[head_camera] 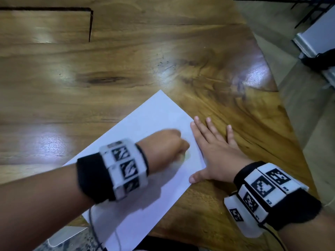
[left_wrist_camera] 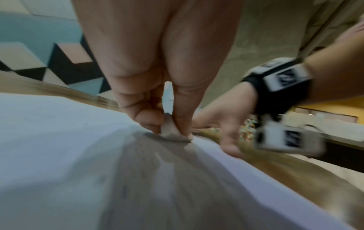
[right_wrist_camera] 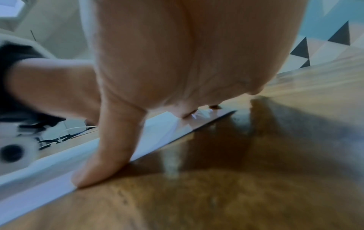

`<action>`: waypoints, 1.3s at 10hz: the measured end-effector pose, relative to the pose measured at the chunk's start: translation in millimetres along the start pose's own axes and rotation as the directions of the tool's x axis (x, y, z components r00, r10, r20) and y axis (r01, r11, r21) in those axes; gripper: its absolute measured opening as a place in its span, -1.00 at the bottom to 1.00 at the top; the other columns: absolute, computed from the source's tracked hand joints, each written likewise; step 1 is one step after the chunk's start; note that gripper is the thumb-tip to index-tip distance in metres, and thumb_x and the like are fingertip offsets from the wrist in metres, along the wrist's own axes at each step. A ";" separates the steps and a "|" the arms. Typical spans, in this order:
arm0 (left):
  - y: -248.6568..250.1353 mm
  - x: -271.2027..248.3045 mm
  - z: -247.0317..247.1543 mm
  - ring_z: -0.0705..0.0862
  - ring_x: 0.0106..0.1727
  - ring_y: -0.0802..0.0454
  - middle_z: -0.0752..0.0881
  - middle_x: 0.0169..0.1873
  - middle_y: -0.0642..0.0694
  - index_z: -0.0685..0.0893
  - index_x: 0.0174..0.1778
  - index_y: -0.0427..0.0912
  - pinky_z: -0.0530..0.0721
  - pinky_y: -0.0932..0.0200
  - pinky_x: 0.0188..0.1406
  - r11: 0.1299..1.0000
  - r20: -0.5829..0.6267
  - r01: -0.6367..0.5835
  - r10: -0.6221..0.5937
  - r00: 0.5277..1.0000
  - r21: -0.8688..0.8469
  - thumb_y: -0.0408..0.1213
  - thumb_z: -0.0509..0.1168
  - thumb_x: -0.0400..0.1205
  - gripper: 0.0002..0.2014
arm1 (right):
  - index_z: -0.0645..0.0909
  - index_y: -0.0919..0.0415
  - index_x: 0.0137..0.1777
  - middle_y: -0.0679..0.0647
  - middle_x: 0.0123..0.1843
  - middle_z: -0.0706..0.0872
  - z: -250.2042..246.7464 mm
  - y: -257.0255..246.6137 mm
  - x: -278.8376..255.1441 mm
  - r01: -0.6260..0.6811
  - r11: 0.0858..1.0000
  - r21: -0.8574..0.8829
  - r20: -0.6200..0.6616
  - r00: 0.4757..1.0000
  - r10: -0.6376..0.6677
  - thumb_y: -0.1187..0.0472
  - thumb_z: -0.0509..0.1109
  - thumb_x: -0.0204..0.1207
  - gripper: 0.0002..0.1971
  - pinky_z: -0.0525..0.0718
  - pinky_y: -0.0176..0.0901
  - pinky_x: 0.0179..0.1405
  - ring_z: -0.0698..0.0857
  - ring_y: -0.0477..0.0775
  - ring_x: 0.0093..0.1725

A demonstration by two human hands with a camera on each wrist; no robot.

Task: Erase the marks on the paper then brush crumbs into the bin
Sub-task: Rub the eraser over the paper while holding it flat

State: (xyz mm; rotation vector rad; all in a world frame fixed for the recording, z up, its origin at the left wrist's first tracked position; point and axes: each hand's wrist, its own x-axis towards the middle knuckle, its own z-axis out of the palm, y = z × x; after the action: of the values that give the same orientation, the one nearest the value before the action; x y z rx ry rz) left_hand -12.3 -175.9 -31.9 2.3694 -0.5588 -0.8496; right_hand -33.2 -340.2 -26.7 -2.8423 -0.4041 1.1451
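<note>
A white sheet of paper lies slanted on the wooden table. My left hand is curled over its middle right part and pinches a small pale eraser between thumb and fingers, its tip pressed on the paper. The hand is blurred. A faint greenish mark shows on the sheet just beside the knuckles. My right hand lies flat with fingers spread, thumb and index finger on the paper's right edge, the other fingers on the wood.
The table's right edge runs diagonally close to my right hand, with floor beyond. A dark slot is cut in the tabletop at the far left. A pale object sits below the table's near edge. No bin is in view.
</note>
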 end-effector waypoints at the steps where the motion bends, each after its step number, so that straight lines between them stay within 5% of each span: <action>1: -12.1 -27.2 18.3 0.50 -0.15 -0.03 0.50 -0.37 0.05 0.48 -0.39 0.01 0.59 -0.17 0.05 0.987 -0.012 0.074 -0.077 0.997 -0.141 -0.05 0.20 0.38 -0.88 | -0.61 -0.02 0.55 -0.20 0.48 -0.72 1.3 -0.6 -0.6 -0.007 1.000 0.016 -0.020 1.000 0.008 -0.44 0.44 0.15 0.37 -0.56 0.31 0.46 -0.67 -0.05 0.48; 3: -18.2 -26.4 24.8 0.57 -0.16 -0.09 0.59 -0.29 -0.06 0.58 -0.12 -0.17 0.63 -0.21 0.08 0.999 -0.162 -0.044 0.044 0.986 0.002 -0.01 0.16 0.36 -0.67 | -0.48 0.04 0.61 -0.19 0.45 -0.65 5.0 18.9 -13.8 -0.192 0.962 0.192 -0.111 0.970 0.216 -0.31 0.42 0.34 0.22 -0.48 0.21 0.52 -0.60 -0.20 0.43; 4: -17.9 -27.6 22.9 0.60 -0.12 -0.12 0.58 -0.23 -0.08 0.57 -0.05 -0.21 0.62 -0.19 0.10 0.997 -0.066 0.043 -0.047 0.997 -0.067 -0.03 0.13 0.38 -0.63 | -0.52 0.02 0.59 -0.17 0.48 -0.65 8.3 14.5 -18.6 -0.135 0.971 0.200 -0.141 0.976 0.164 -0.34 0.41 0.31 0.24 -0.50 0.11 0.50 -0.60 -0.18 0.46; 5: -14.9 -29.0 12.8 0.58 -0.13 -0.17 0.53 -0.21 -0.08 0.59 -0.14 -0.21 0.61 0.00 -0.03 0.979 0.043 -0.081 0.074 0.996 0.187 -0.22 0.20 0.46 -0.84 | -0.56 -0.01 0.57 -0.17 0.52 -0.66 16.3 -1.4 -15.6 -0.062 0.981 0.184 -0.131 0.988 0.087 -0.39 0.35 0.32 0.22 -0.54 0.10 0.49 -0.63 -0.17 0.47; 6: -6.1 -17.6 -1.5 0.49 -0.25 0.04 0.51 -0.35 0.05 0.63 -0.27 -0.12 0.41 0.24 -0.28 0.985 0.015 -0.061 0.059 0.998 0.161 -0.26 0.32 0.48 -0.96 | -0.55 0.04 0.58 -0.13 0.52 -0.67 21.0 -8.4 -13.0 -0.075 0.985 0.154 -0.134 0.986 0.096 -0.41 0.28 0.36 0.18 -0.55 0.14 0.49 -0.63 -0.14 0.48; 7: 3.3 13.8 -24.0 0.45 -0.30 0.08 0.46 -0.51 0.13 0.59 -0.35 -0.07 0.28 0.26 -0.33 0.978 -0.082 -0.054 0.072 0.994 0.199 -0.22 0.36 0.45 -0.90 | -0.58 0.06 0.56 -0.10 0.53 -0.67 18.7 -10.2 -12.8 -0.102 0.989 0.108 -0.122 0.986 0.115 -0.43 0.23 0.37 0.17 -0.55 0.17 0.47 -0.64 -0.14 0.46; 8: 13.5 46.8 -35.9 0.52 -0.22 -0.05 0.51 -0.44 0.05 0.55 -0.33 -0.11 0.36 0.20 -0.27 0.989 -0.237 -0.023 0.056 0.970 0.143 -0.28 0.33 0.46 -0.91 | -0.64 0.06 0.51 -0.10 0.51 -0.70 16.2 -11.5 -12.4 -0.120 0.988 0.092 -0.089 0.988 0.128 -0.44 0.22 0.37 0.18 -0.55 0.21 0.46 -0.65 -0.11 0.46; 9: 19.0 42.9 -25.3 0.57 -0.14 -0.15 0.59 -0.24 -0.18 0.56 -0.26 -0.22 0.48 0.07 -0.18 0.977 -0.212 -0.056 0.100 0.972 0.206 -0.35 0.24 0.52 -0.94 | -0.68 0.05 0.44 -0.11 0.50 -0.71 15.7 -11.5 -12.6 -0.125 0.988 0.087 -0.079 0.988 0.131 -0.46 0.20 0.37 0.16 -0.56 0.22 0.44 -0.66 -0.10 0.45; 10: 12.1 6.4 -2.4 0.49 -0.24 -0.15 0.38 -0.36 -0.06 0.42 -0.37 -0.13 0.43 0.02 -0.20 0.951 -0.036 -0.176 0.191 0.981 0.253 -0.35 0.15 0.56 -0.83 | -0.68 0.07 0.46 -0.12 0.51 -0.70 16.5 -10.6 -12.2 -0.119 0.989 0.085 -0.087 0.988 0.127 -0.46 0.19 0.37 0.17 -0.55 0.22 0.45 -0.65 -0.10 0.46; 11: 3.4 -5.5 4.8 0.48 -0.28 -0.10 0.37 -0.38 -0.03 0.54 -0.33 -0.21 0.52 0.02 -0.20 0.942 0.040 -0.215 0.211 0.977 0.258 -0.33 0.19 0.56 -0.85 | -0.66 0.08 0.49 -0.11 0.52 -0.69 16.4 -11.2 -12.6 -0.117 0.989 0.093 -0.083 0.989 0.124 -0.45 0.21 0.37 0.18 -0.54 0.23 0.46 -0.65 -0.10 0.47; 13: 12.4 46.0 -30.2 0.60 0.00 -0.25 0.61 -0.05 -0.28 0.58 -0.06 -0.30 0.58 -0.10 0.02 0.951 -0.155 -0.072 0.123 0.980 0.301 -0.32 0.21 0.56 -0.87 | -0.65 0.09 0.49 -0.07 0.53 -0.68 13.9 -13.8 -12.0 -0.131 0.989 0.068 -0.073 0.988 0.136 -0.46 0.21 0.36 0.18 -0.53 0.26 0.46 -0.66 -0.10 0.45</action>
State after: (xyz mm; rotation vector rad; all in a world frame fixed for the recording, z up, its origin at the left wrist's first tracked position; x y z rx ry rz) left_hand 38.5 -199.4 -25.1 2.6246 -0.7691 -0.5402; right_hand -54.1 -330.7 -26.8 -2.8853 -0.1722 1.0432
